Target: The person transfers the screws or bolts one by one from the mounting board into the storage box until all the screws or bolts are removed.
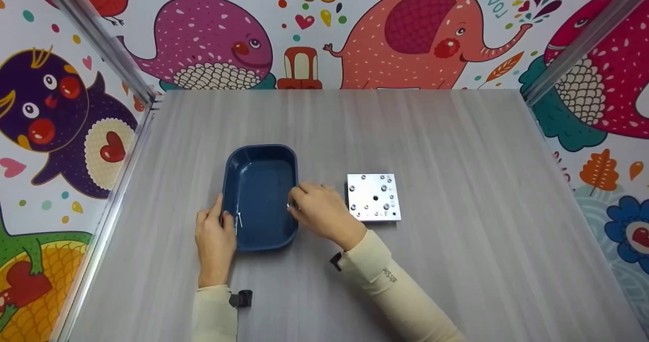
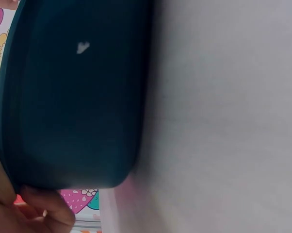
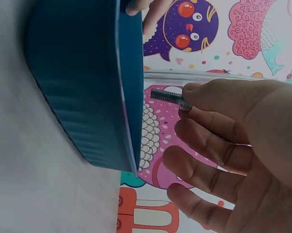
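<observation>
A deep blue plastic bin [image 1: 259,182] with rounded corners stands on the table, left of the middle. My left hand [image 1: 215,240] grips its left wall, the thumb over the rim and the fingers along the outside. In the left wrist view, fingers [image 2: 44,208] wrap the bin's edge. Between thumb and forefinger, my right hand [image 1: 327,213] pinches a small threaded metal bolt [image 3: 166,96] at its head, with the shank sticking out. That hand is at the bin's right rim, and its other fingers are spread loosely. Inside the bin, near my left thumb, shows a thin bright shape [image 1: 239,220].
A square silver metal plate [image 1: 366,192] with several screws and holes lies right of the bin, just beyond my right hand. Metal rails [image 1: 114,190] edge the table's left side. Printed cartoon walls [image 1: 314,33] close off the back and sides.
</observation>
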A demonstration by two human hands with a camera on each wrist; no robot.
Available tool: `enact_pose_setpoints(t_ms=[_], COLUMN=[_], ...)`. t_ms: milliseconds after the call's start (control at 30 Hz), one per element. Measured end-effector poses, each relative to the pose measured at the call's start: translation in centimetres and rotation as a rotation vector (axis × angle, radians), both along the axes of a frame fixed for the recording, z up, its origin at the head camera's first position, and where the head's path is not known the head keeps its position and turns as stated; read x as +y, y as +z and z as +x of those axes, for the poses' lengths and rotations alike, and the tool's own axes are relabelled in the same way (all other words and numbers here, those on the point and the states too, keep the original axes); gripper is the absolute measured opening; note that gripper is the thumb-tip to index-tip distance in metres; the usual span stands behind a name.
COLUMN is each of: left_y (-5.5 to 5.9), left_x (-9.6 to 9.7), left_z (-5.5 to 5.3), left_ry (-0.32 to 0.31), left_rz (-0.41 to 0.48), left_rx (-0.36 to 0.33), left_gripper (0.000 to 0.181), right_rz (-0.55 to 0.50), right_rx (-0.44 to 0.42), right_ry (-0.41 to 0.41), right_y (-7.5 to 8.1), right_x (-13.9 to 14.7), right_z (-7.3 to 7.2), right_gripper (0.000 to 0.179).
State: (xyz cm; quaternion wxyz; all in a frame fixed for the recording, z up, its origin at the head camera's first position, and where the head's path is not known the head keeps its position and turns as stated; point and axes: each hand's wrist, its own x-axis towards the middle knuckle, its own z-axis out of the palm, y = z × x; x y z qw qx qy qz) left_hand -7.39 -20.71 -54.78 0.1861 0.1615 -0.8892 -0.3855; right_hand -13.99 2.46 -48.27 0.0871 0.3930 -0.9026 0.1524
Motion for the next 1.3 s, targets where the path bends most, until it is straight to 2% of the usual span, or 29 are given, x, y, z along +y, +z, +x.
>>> enact_pose_setpoints(t_ms=[200, 433, 667, 1067, 1300], left_y=[-0.1, -0.2, -0.2, -0.1, 0.0], left_x=[0.0, 0.1, 0.1, 0.0, 0.1], left_z=[0.0, 0.0, 0.0, 0.0, 0.0], left_ry=[0.007, 0.008, 0.011, 0.018, 0.021], left_rz=[-0.013, -0.007, -0.016, -0.013, -0.002], left_rx=[0.011, 0.010, 0.012, 0.000, -0.010], left_gripper=[0.044, 0.043, 0.043, 0.043, 0.043], right_rz=[0.010, 0.035, 0.012, -0.029, -0.055], right_rx=[0.017, -0.022, -0.030, -0.014, 0.029], right_ry=[0.015, 0.011, 0.020, 0.008, -0.016], right_y=[-0.5, -0.5, -0.3, -0.3, -0.2], right_x=[-0.4, -0.8, -0.6, 0.6, 2.2], right_z=[0.3, 0.5, 0.3, -0.1, -0.4], right_gripper=[0.013, 0.014, 0.012, 0.011, 0.010])
